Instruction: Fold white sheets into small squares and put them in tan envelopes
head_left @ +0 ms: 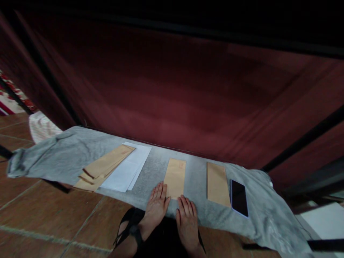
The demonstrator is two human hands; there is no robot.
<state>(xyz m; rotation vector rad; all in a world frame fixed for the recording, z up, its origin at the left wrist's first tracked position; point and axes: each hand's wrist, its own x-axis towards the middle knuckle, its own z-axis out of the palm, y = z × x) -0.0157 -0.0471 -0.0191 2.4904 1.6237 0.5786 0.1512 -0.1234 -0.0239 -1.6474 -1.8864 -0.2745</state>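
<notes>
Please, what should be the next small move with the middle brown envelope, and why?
Probably the right hand should grip the near right corner of the middle brown envelope and raise it slightly, while the left hand steadies the near left. The envelope lies flat on the grey cloth, and both hands are palm-down at its near end.

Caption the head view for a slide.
Left hand and right hand rest at the near end of a brown envelope on grey cloth, phone farther right.
</notes>
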